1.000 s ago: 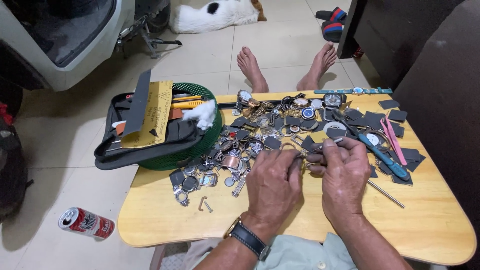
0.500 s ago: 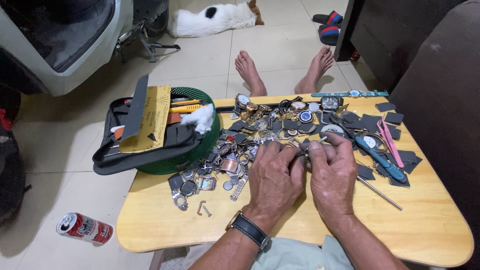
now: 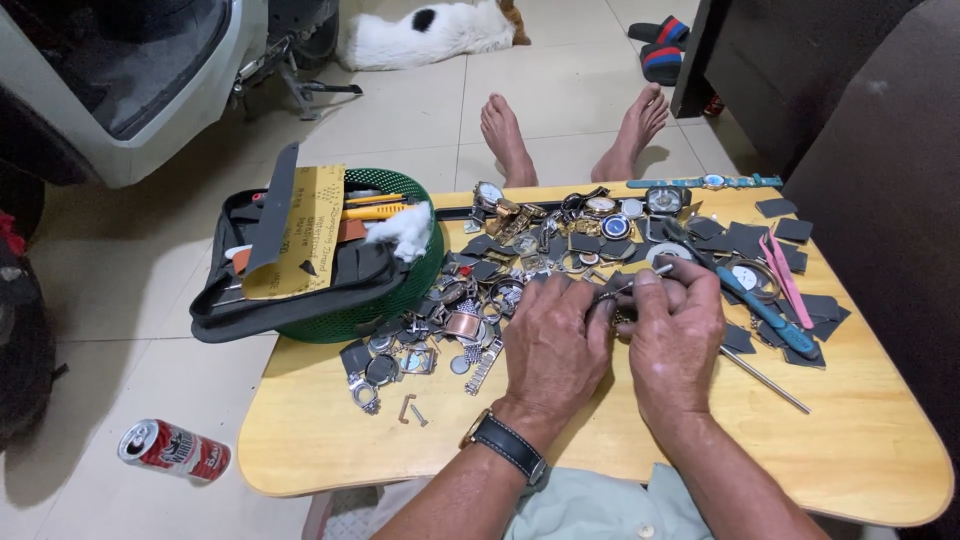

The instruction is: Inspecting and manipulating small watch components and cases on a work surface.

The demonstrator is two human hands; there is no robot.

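Resting knuckles-up on the wooden table (image 3: 850, 440), both hands meet just below the heap of watch parts (image 3: 520, 270). Left hand (image 3: 553, 345): wrist strapped with a black watch (image 3: 507, 443), fingers curled shut around a small metal watch piece (image 3: 618, 305), mostly hidden. Right hand (image 3: 677, 335): fingers pinched closed on a thin metal tool (image 3: 650, 277), tip at that piece. A blue-handled tool (image 3: 770, 318) and metal rod (image 3: 765, 367) lie just right.
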